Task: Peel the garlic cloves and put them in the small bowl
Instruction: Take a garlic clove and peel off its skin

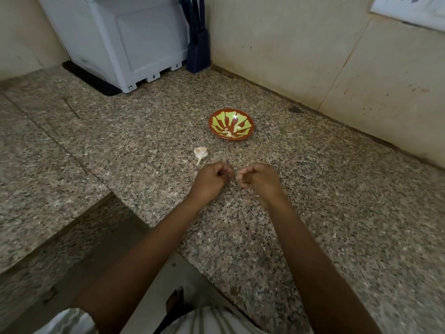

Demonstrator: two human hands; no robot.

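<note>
Both hands are held close together just above the speckled stone desk (313,189), near its middle. The left hand (213,178) is curled into a loose fist. Its fingers (225,171) are bent inward toward the palm, and it cannot be told whether anything is held inside them. The right hand (260,177) is curled as well, and a small pale piece (238,176) is pinched at the tips of its fingers (244,170). The piece is too blurred to be told as clove or skin. The two hands are kept slightly apart, fingertips facing each other.

A garlic bulb (200,153) is seen lying on the desk just beyond the left hand, its stalk pointing toward the person. The small bowl (211,125), red-brown with a yellow-green pattern, is set farther back and slightly to the right of the bulb, apart from it. A few pale garlic cloves (228,133) are seen at its bottom.

A white appliance (115,39) is placed at the far end of the desk, with a dark blue object (198,49) standing in the corner beside it.
</note>
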